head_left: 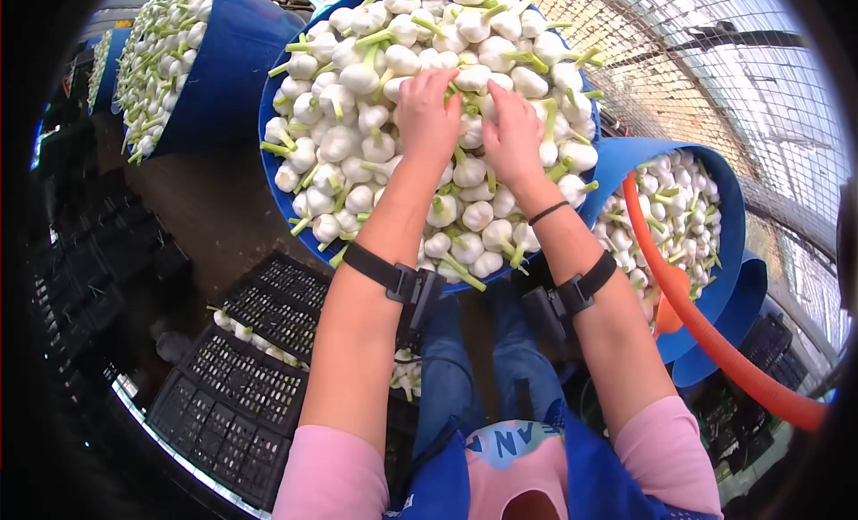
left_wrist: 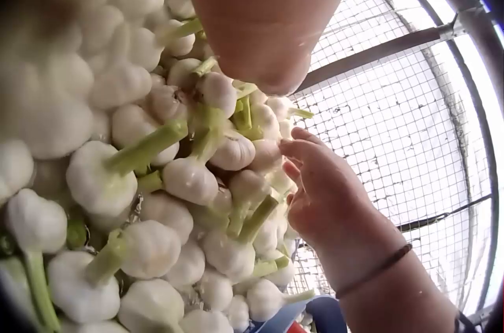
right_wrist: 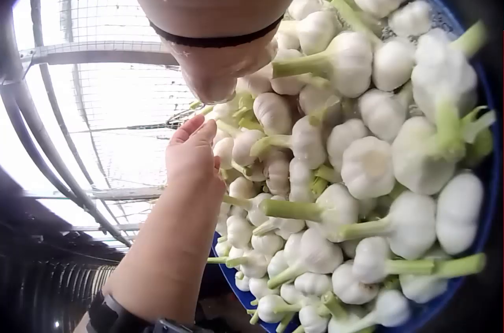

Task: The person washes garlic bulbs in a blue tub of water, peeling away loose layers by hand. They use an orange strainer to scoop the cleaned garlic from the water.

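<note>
- Garlic [head_left: 335, 144]: heaped to the rim of the middle tub [head_left: 265, 118]; no finished share stands out.
- Left hand [head_left: 429, 118], right hand [head_left: 514, 140]: apart, fingers at the bulbs; grip unclear.
- Side tubs [head_left: 228, 73]: garlic too.
- Crates [head_left: 219, 386]: some bulbs among them.

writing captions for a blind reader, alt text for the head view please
A person's left hand and right hand reach among garlic bulbs heaped in a blue tub. More garlic-filled tubs flank it, with black crates lower left and an orange hose at right.
</note>
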Demonstrator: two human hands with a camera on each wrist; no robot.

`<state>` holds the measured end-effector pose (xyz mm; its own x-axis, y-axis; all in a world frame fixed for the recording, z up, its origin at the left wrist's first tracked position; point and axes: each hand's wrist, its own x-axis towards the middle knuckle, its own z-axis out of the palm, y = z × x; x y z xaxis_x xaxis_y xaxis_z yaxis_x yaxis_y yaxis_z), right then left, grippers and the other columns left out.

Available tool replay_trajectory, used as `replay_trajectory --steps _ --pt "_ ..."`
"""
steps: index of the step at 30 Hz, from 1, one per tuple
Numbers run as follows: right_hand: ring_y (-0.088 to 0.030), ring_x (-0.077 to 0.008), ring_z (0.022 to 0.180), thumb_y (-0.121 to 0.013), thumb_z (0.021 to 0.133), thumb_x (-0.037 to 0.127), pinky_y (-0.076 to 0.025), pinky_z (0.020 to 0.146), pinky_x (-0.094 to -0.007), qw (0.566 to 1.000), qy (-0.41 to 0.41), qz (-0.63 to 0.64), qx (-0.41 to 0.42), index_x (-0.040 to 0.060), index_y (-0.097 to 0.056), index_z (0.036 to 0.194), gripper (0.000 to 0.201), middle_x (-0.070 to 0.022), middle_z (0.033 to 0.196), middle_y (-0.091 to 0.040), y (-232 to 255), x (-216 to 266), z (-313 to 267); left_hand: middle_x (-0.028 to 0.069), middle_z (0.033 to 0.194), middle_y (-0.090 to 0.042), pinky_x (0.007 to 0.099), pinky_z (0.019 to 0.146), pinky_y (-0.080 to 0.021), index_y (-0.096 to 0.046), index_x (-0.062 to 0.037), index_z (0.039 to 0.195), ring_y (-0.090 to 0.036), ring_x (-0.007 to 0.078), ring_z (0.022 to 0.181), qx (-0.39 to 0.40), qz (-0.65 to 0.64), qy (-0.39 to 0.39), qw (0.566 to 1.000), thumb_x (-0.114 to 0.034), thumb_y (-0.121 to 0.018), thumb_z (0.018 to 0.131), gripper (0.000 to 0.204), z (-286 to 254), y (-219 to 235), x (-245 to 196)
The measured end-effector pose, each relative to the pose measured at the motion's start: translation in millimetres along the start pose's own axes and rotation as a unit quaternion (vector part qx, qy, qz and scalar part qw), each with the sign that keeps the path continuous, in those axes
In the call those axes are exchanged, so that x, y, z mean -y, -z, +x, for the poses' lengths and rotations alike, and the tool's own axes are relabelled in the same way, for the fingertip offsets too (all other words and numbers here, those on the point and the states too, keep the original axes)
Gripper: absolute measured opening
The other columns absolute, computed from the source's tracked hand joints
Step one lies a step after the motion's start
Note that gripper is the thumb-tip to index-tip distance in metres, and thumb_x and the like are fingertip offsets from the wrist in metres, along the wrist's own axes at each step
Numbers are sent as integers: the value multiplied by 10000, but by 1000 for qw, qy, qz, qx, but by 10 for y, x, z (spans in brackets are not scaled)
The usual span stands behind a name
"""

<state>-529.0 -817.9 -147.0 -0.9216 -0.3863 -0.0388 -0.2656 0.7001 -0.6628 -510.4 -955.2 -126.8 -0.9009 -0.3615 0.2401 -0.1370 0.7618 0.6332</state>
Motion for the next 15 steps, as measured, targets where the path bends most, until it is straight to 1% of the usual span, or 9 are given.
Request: replay_trajectory --steps 3,6,7,8,9,10,11,13,15 --pt "-413 -295 1213 -612 780 228 -296 992 -495 997 -35 -48 48 170 -441 1355 603 -88 1298 -497 -25 58 356 72 1050 -636 380 939 -393 -657 -117 1040 -519 283 1031 56 72 7 996 -70 -683 726 318 104 -162 99" --pt "-426 -330 1173 -660 757 295 -324 978 -469 988 -65 -108 83 213 -482 1315 591 -103 1236 -518 9 156 614 65 1062 -640 376 956 -388 -665 -127 1046 -524 297 1012 55 28 8 998 -75 -693 723 328 121 -208 225" --pt "-426 -336 1165 -672 751 313 -327 977 -468 988 -61 -100 101 220 -495 1301 585 -111 1234 -513 9 118 680 63 1062 -641 376 959 -387 -666 -129 1047 -527 300 1004 55 7 10 998 -76 -695 723 330 122 -182 224" --pt "-426 -343 1158 -683 745 331 -330 976 -467 987 -55 -91 118 227 -507 1287 579 -119 1232 -507 33 77 745 69 1053 -637 362 921 -415 -664 -121 1065 -542 293 1004 51 6 -1 999 -82 -695 732 337 110 -144 211" --pt "-426 -349 1150 -695 739 349 -333 975 -465 986 -49 -84 135 234 -519 1272 573 -127 1229 -501 70 57 771 66 1061 -630 348 908 -428 -660 -122 1076 -548 273 1008 63 -46 27 997 -80 -696 740 341 102 -93 186" --pt "-456 -325 1109 -704 754 320 -392 937 -450 993 9 -86 78 191 -557 1221 505 -134 1202 -499 76 56 711 64 1068 -624 335 895 -441 -657 -123 1088 -555 253 1012 72 -100 53 991 -78 -697 749 345 109 -36 157" --pt "-475 -316 1083 -693 774 294 -412 924 -430 998 27 14 57 185 -563 1217 475 -131 1187 -502 117 41 662 62 1076 -617 321 882 -453 -653 -124 1099 -562 233 1016 80 -153 79 982 -75 -698 757 348 118 23 126" --pt "-515 -299 1030 -672 812 242 -451 897 -388 974 63 215 18 172 -574 1209 415 -124 1158 -506 285 153 472 54 1098 -596 295 867 -471 -626 -107 1145 -556 187 1025 64 -273 100 955 -56 -694 780 374 68 258 -111" --pt "-541 -248 1010 -629 862 203 -464 889 -340 949 76 304 35 143 -550 1252 402 -100 1146 -530 493 333 270 49 1121 -575 278 863 -482 -593 -84 1187 -551 152 1023 59 -370 122 919 -36 -687 799 402 -40 514 -332"
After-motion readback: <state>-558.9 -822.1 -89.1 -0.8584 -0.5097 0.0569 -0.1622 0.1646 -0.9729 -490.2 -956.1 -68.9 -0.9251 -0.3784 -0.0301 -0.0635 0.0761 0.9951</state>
